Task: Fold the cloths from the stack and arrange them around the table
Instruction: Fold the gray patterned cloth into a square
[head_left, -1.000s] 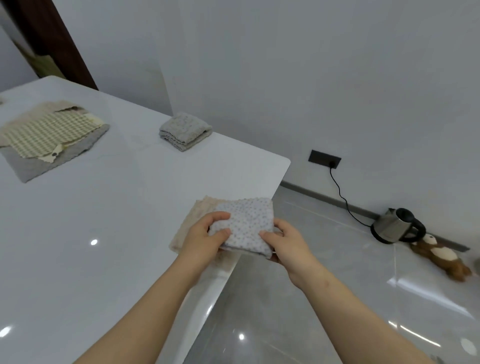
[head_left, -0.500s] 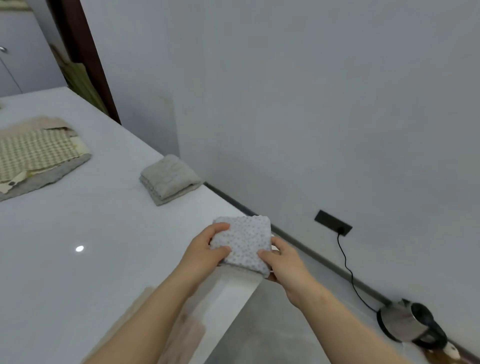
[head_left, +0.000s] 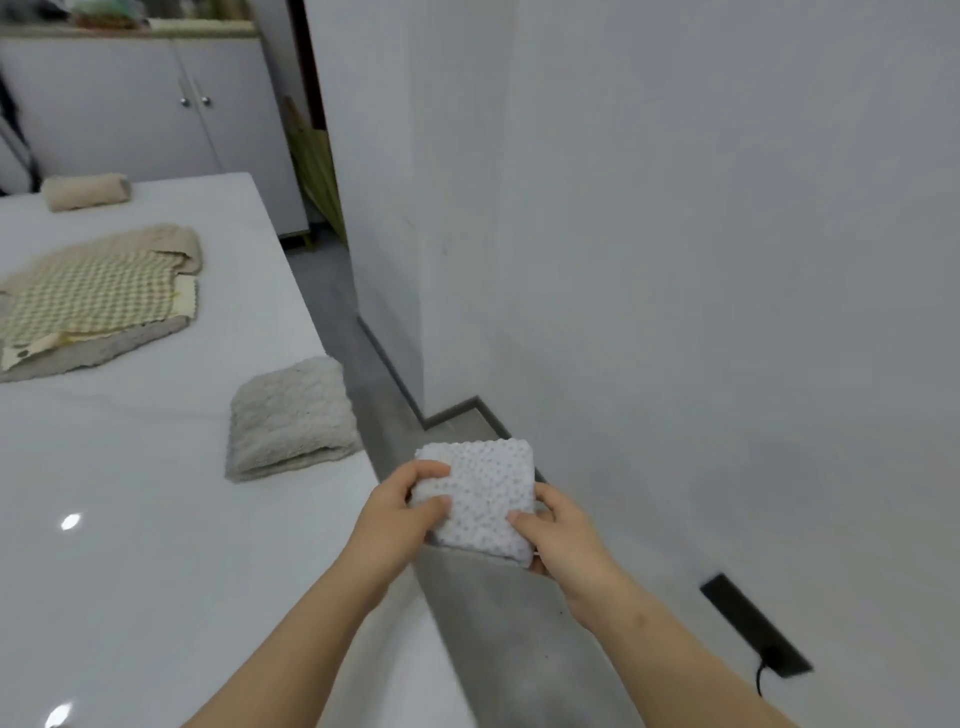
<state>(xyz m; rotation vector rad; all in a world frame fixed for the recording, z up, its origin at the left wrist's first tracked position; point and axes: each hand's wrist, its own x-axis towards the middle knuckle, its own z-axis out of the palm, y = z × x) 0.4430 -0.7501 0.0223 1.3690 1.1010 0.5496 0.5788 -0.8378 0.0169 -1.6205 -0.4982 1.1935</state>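
Since half a second earlier we had carried the dotted cloth (head_left: 480, 499) along the counter (head_left: 156, 545) toward the folded grey cloth (head_left: 291, 415). Our left hand (head_left: 395, 512) and right hand (head_left: 563, 540) pinched its opposite edges, just off the counter's edge. It seemed light, soft and floppy, so gripping both sides should keep the folds. Beyond lay the stack (head_left: 93, 301), then a rolled cloth (head_left: 85, 191).

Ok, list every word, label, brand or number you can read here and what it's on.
None can be read. The dotted cloth in the left hand and right hand shows only dots; the checked cloth only checks; the cabinet and wall socket bear no lettering.
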